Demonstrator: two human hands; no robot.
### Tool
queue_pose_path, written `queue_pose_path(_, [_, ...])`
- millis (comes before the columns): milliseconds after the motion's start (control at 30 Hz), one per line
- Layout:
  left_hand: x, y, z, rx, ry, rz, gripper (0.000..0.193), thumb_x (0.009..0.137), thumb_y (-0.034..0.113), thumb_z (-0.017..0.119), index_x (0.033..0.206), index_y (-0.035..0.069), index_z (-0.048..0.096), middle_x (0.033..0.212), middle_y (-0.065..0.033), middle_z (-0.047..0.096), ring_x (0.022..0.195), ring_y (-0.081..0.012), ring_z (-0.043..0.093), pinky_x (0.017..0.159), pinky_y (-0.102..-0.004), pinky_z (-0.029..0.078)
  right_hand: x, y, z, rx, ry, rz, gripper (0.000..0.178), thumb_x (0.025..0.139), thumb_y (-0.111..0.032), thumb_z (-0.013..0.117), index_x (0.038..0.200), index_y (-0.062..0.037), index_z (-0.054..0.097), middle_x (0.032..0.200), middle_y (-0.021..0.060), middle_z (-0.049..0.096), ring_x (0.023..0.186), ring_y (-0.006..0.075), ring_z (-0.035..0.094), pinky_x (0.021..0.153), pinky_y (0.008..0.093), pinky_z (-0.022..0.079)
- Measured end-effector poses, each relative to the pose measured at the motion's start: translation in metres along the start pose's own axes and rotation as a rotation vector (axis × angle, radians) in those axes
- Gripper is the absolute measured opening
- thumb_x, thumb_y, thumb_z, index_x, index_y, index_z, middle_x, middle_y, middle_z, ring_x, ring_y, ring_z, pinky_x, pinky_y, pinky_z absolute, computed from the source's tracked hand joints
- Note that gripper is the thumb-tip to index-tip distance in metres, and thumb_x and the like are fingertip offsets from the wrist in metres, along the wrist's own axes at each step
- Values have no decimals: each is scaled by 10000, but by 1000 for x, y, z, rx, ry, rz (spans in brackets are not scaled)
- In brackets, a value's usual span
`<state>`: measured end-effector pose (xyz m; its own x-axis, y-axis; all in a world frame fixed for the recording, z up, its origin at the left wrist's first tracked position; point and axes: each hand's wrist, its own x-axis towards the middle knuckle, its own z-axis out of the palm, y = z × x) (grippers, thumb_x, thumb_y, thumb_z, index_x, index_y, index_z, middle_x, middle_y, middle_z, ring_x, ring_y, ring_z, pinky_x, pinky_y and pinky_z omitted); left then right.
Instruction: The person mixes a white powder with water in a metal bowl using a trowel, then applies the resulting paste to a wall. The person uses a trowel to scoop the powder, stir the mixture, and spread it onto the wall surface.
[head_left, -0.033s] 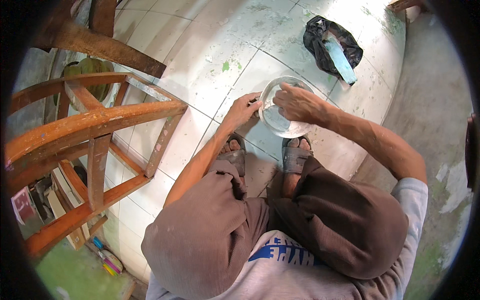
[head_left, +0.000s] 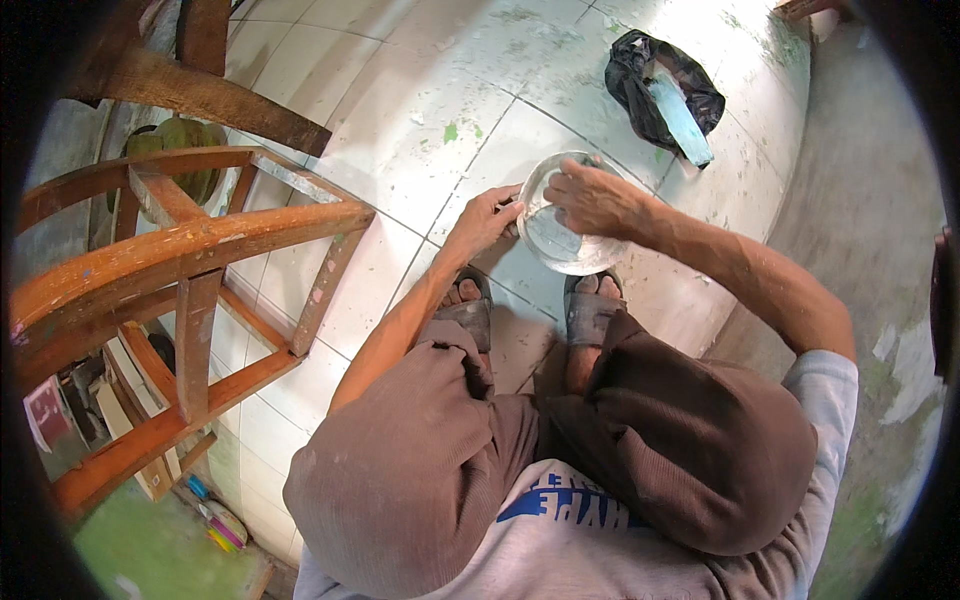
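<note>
Bowl [head_left: 577,267] stays between the hands, its left rim pinched by the left hand's [head_left: 487,217] narrowed fingers, position unchanged from the earlier frame. Right hand [head_left: 600,204], curled over the opening, has shifted only slightly; whether it grips anything cannot be told. Handwork inside the bowl appears ongoing.

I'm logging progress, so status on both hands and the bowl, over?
Left hand holding round bowl by its rim. Right hand over bowl, grip unclear. Black plastic bag beyond, touching neither hand.
</note>
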<state>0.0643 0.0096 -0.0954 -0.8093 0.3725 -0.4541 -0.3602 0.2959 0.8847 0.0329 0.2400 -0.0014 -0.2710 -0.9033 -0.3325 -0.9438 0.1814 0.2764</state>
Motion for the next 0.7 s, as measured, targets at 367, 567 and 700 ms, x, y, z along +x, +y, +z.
queue_pose_path(367, [-4,2,4,105,77,75,409,988,214,577,1373,84,619,978,-146,624,719,-184,662,679,-323,557,-7,8,22,5,-127,215,53,838,-237,734,879,-207,749,992,-57,673,1027,138,623,833,330,438])
queue_pose_path(567, [-6,5,5,103,119,77,433,976,254,625,1308,-25,628,1080,-139,693,765,-152,667,705,-299,544,-28,2,29,233,-323,329,110,867,-170,689,897,-111,776,958,63,726,871,238,719,669,380,544])
queue_pose_path(700, [0,4,9,86,93,20,440,957,261,614,1314,4,629,1017,-163,690,738,-169,660,674,-313,532,-36,-12,14,448,-494,312,128,864,-134,667,905,-80,776,899,120,745,818,287,740,677,403,586])
